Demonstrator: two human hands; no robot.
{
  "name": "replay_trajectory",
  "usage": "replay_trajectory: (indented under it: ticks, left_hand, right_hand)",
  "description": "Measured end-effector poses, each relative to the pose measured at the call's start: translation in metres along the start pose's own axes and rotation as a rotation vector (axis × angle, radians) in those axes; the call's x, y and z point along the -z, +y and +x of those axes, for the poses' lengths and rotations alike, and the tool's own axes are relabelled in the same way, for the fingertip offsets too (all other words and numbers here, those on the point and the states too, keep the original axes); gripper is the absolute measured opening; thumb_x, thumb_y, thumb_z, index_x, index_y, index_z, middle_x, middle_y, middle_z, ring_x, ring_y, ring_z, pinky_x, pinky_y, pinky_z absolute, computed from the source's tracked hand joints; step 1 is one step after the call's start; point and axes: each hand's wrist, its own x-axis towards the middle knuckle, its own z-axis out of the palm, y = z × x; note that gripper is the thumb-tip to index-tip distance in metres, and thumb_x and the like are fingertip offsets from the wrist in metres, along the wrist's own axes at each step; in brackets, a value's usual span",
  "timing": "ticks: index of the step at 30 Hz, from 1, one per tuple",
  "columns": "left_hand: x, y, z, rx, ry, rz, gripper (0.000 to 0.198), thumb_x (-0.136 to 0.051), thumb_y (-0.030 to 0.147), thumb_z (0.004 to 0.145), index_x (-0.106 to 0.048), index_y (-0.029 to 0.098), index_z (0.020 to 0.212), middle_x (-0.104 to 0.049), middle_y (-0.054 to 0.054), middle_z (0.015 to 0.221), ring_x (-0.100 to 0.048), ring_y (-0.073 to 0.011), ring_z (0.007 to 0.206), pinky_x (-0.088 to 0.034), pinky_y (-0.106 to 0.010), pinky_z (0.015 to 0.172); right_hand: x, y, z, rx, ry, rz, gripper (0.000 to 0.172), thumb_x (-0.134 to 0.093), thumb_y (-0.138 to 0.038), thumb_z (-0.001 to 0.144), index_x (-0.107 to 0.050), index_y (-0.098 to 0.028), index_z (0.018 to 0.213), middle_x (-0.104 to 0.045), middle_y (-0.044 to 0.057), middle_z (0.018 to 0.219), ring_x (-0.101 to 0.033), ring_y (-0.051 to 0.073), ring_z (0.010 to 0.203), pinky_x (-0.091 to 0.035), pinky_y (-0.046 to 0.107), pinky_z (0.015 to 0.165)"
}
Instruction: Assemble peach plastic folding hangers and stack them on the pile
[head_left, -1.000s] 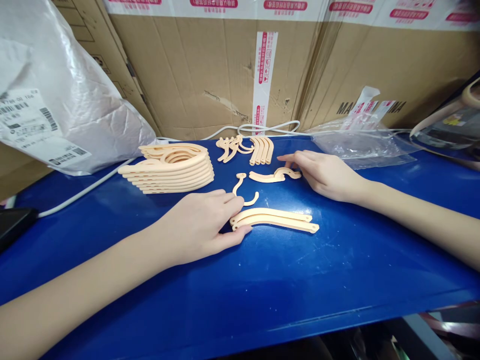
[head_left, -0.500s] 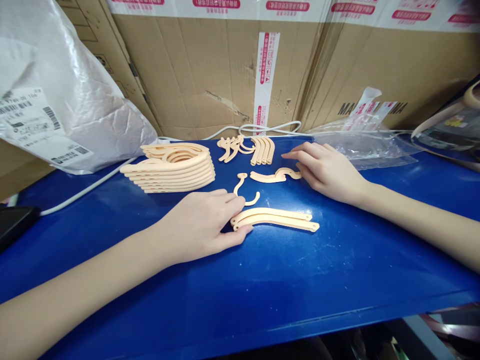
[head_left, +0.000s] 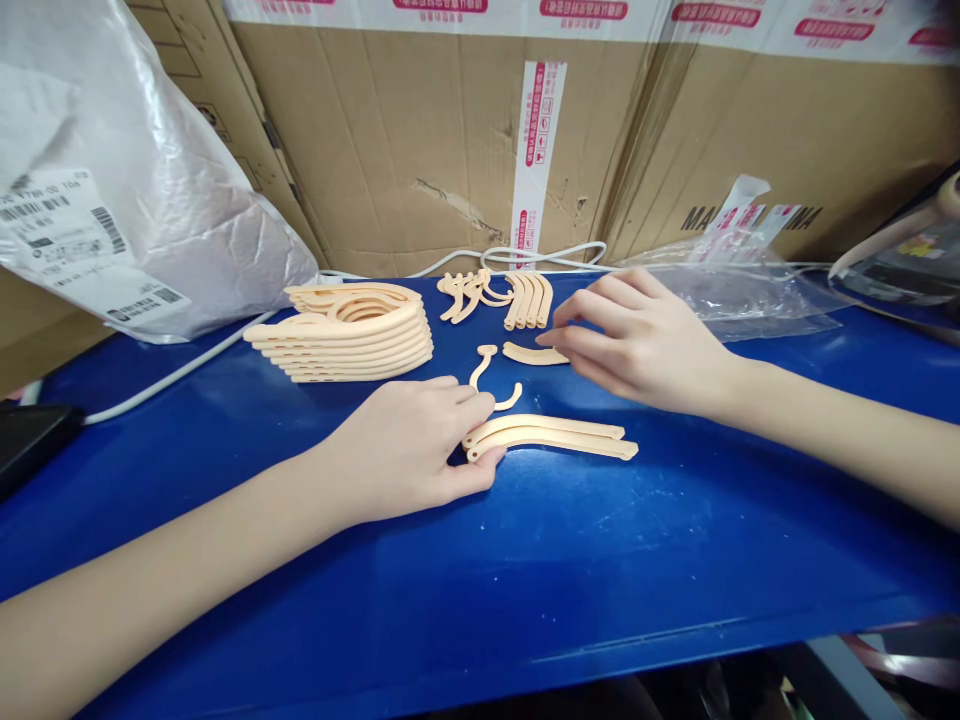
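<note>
My left hand [head_left: 420, 440] rests on the blue table, its thumb and fingers closed around the left end of a pair of cream plastic hanger arms [head_left: 555, 436] lying side by side. Just beyond those fingers is a loose hanger hook [head_left: 510, 398], partly covered by the hand. My right hand [head_left: 637, 340] hovers palm down with bent, parted fingers over a short curved hanger piece [head_left: 529, 354], whose right part it hides. No object shows in that hand. A stack of hanger arms [head_left: 345, 340] stands to the left.
Several hooks [head_left: 469, 292] and short curved pieces [head_left: 529, 302] lie at the back, before a white cable [head_left: 442, 262]. Cardboard boxes [head_left: 420, 130] wall off the rear. A silvery parcel [head_left: 180, 190] leans at left; a clear plastic bag [head_left: 757, 300] lies at right.
My right hand has shifted left and risen a little, now covering the right part of the curved pieces. My left hand stays on the hanger arms.
</note>
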Motion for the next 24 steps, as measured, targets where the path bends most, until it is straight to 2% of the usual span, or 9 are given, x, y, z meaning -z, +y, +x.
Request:
replay_trajectory:
  ticks: [5,10,13,16,20,22,24]
  left_hand:
    - [0.002,0.001,0.0,-0.011,-0.005,0.033,0.026,-0.044,0.035,0.089,-0.044,0.02,0.068,-0.053,-0.001,0.067,-0.051,-0.0172,0.065,-0.033,-0.029,0.057]
    - [0.001,-0.002,-0.001,-0.027,0.013,0.047,0.028,-0.042,0.038,0.09,-0.047,0.02,0.07,-0.055,-0.001,0.068,-0.054,-0.0181,0.066,-0.036,-0.03,0.057]
    - [0.0,-0.004,-0.003,-0.052,0.046,0.046,0.028,-0.042,0.038,0.091,-0.047,0.02,0.07,-0.057,-0.001,0.07,-0.056,-0.0181,0.068,-0.038,-0.03,0.057]
    - [0.0,-0.004,-0.004,-0.044,0.029,0.043,0.026,-0.043,0.037,0.091,-0.049,0.019,0.073,-0.059,-0.003,0.074,-0.058,-0.0186,0.071,-0.039,-0.03,0.06]
    - [0.001,-0.004,-0.003,-0.052,0.02,0.027,0.025,-0.047,0.037,0.089,-0.048,0.02,0.071,-0.058,-0.002,0.071,-0.057,-0.0178,0.068,-0.038,-0.03,0.059]
    - [0.001,-0.004,-0.002,-0.06,0.029,0.028,0.025,-0.047,0.037,0.088,-0.046,0.02,0.07,-0.055,0.0,0.068,-0.055,-0.0171,0.065,-0.036,-0.029,0.057]
    - [0.0,-0.004,-0.003,-0.061,0.051,0.035,0.025,-0.048,0.036,0.088,-0.044,0.02,0.069,-0.053,0.001,0.066,-0.053,-0.0165,0.063,-0.033,-0.029,0.056]
  right_hand:
    - [-0.004,-0.006,0.035,0.109,-0.058,0.037,0.027,-0.041,-0.022,0.099,-0.068,-0.018,0.101,-0.062,0.006,0.095,-0.053,0.022,0.092,-0.04,0.039,0.079]
    - [-0.012,-0.014,0.062,0.252,-0.134,0.035,0.032,-0.036,-0.015,0.1,-0.068,-0.019,0.103,-0.061,0.006,0.094,-0.055,0.021,0.093,-0.042,0.039,0.083]
    - [-0.017,-0.022,0.071,0.316,-0.155,0.01,0.031,-0.038,-0.013,0.098,-0.068,-0.019,0.093,-0.061,0.006,0.091,-0.055,0.02,0.09,-0.043,0.037,0.079]
    - [-0.019,-0.027,0.076,0.357,-0.15,0.035,0.033,-0.038,-0.01,0.096,-0.066,-0.019,0.081,-0.06,0.006,0.086,-0.056,0.02,0.086,-0.043,0.036,0.079]
    - [-0.013,-0.019,0.079,0.271,-0.161,0.154,0.037,-0.032,-0.009,0.097,-0.063,-0.02,0.081,-0.059,0.005,0.083,-0.056,0.019,0.087,-0.042,0.038,0.084]
    - [-0.008,-0.011,0.077,0.173,-0.172,0.202,0.038,-0.028,-0.012,0.098,-0.061,-0.021,0.081,-0.058,0.004,0.082,-0.056,0.02,0.088,-0.042,0.042,0.086]
    - [-0.003,-0.003,0.071,0.043,-0.145,0.271,0.031,-0.034,-0.018,0.097,-0.06,-0.021,0.08,-0.057,0.003,0.078,-0.056,0.02,0.086,-0.041,0.044,0.086]
